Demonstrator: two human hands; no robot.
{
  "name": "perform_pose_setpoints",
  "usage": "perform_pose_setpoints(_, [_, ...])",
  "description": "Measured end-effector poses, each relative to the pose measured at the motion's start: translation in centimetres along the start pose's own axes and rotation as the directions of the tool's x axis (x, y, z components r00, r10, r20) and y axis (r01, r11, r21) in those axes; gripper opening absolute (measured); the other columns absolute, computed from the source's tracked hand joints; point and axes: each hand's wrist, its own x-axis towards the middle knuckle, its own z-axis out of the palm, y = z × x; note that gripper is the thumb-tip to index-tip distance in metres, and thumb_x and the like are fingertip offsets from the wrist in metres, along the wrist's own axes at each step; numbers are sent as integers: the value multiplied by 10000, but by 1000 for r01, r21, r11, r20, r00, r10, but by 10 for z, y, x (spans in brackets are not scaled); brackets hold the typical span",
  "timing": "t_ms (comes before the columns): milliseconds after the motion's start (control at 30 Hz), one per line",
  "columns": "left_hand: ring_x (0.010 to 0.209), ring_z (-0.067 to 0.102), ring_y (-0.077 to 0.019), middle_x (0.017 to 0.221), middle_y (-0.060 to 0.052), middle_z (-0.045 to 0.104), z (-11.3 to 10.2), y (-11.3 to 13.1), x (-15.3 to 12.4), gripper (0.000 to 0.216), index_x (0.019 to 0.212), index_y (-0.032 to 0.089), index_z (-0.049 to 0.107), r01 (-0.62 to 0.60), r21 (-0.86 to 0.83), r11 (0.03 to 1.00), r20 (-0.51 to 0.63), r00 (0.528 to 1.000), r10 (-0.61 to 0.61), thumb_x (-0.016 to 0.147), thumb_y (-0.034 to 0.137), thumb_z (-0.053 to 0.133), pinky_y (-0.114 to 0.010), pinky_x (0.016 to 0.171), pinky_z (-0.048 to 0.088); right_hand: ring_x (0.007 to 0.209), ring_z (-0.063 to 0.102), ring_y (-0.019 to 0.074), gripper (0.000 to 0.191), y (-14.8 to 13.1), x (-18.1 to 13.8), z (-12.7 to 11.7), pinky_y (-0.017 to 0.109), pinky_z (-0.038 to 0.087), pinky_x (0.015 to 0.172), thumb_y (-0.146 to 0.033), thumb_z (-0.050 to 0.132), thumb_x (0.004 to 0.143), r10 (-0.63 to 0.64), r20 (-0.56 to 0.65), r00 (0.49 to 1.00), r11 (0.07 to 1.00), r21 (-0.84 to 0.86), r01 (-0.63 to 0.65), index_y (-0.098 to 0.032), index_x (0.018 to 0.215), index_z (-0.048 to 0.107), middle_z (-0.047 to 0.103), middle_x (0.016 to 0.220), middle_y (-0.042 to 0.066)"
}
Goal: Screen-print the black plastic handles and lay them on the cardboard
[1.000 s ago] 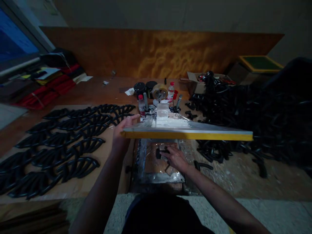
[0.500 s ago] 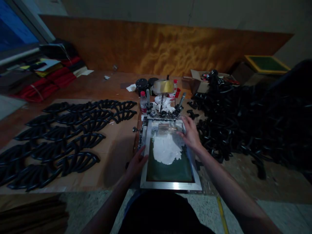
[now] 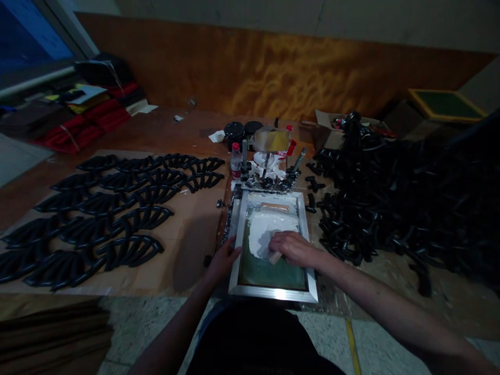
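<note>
A silver-framed printing screen [image 3: 273,293] lies flat in front of me, its green mesh smeared with white ink [image 3: 269,226]. My right hand [image 3: 295,249] is closed around a wooden-handled squeegee [image 3: 275,257] in the middle of the mesh. My left hand [image 3: 224,258] rests on the frame's left edge, fingers curled against it. A clamp and hinge assembly [image 3: 267,182] holds the far end of the screen.
Rows of flat black leaf-shaped pieces [image 3: 113,213] lie on cardboard to the left. A big heap of black parts [image 3: 390,198] fills the right. Behind the screen stand a small bottle [image 3: 235,161], black jars [image 3: 234,130] and a tape roll [image 3: 271,139]. A plywood wall runs along the back.
The raised screen came down flat onto the table. My right hand moved from under it to the far end, then drew the squeegee toward me. My left hand shifted to the frame's left edge.
</note>
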Motion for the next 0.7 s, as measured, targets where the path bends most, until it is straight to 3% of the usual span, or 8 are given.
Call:
perform_pose_setpoints(133, [832, 669, -218, 901, -60, 720, 0, 6, -3, 697, 1433, 116, 455, 19, -37, 999, -5, 1000, -19, 851, 493, 517, -322, 753, 514, 949, 576, 225, 211, 1, 6, 13, 323, 431, 833, -131, 534, 837, 157, -155, 975, 986, -31, -164, -180, 991, 668, 684, 977, 88])
perform_pose_setpoints(267, [776, 657, -208, 809, -32, 693, 0, 8, -5, 694, 1408, 117, 486, 37, -21, 999, -41, 998, -38, 841, 515, 522, -319, 711, 506, 956, 588, 227, 260, -5, -2, 33, 314, 444, 821, -120, 557, 811, 74, -149, 986, 997, -10, -77, -171, 1041, 667, 684, 1028, 99])
perform_pose_setpoints(367, [726, 639, -199, 759, -16, 670, -2, 11, -6, 699, 1402, 125, 494, 42, -43, 998, -42, 998, -44, 824, 516, 549, -315, 675, 500, 957, 617, 210, 280, -2, 7, 19, 281, 452, 811, -152, 571, 837, 146, -182, 972, 988, 67, -136, -200, 1095, 671, 697, 1008, 62])
perform_pose_setpoints(433, [640, 609, -186, 698, 1, 645, -8, 19, -10, 762, 1438, 127, 449, 41, -96, 995, -19, 999, -43, 803, 525, 581, -309, 618, 490, 987, 631, 212, 390, 6, 24, -5, 277, 460, 819, -217, 566, 889, 270, -245, 931, 963, 85, -257, -226, 1277, 606, 697, 1080, 58])
perform_pose_setpoints(500, [626, 601, -180, 710, -6, 656, -15, 36, -17, 788, 1447, 135, 438, 15, -150, 989, -17, 1000, -18, 792, 541, 600, -300, 602, 488, 1005, 639, 228, 517, 21, 38, -32, 292, 472, 821, -286, 568, 916, 391, -315, 865, 918, 75, -388, -252, 1425, 488, 684, 1154, 70])
perform_pose_setpoints(567, [722, 628, -190, 840, -46, 696, -24, 59, -27, 701, 1380, 157, 525, -22, -177, 984, -62, 998, 11, 817, 572, 567, -296, 646, 502, 998, 644, 239, 524, 45, 36, -57, 308, 480, 821, -338, 563, 924, 466, -411, 783, 877, 94, -472, -256, 1436, 482, 685, 1161, 79])
perform_pose_setpoints(600, [784, 636, -198, 916, -61, 703, -29, 72, -30, 633, 1311, 170, 588, -33, -183, 982, -101, 995, 15, 840, 589, 530, -298, 673, 508, 984, 647, 239, 479, 59, 27, -65, 315, 483, 823, -352, 545, 932, 499, -475, 725, 855, 136, -500, -242, 1398, 527, 692, 1144, 84])
perform_pose_setpoints(700, [899, 633, -213, 1015, -63, 697, -41, 113, -30, 539, 1113, 199, 684, -87, -239, 967, -208, 977, 36, 901, 612, 409, -316, 746, 522, 876, 655, 238, 349, 96, -15, -66, 341, 491, 791, -342, 459, 955, 655, -592, 469, 733, 350, -584, -160, 1166, 669, 717, 1003, 108])
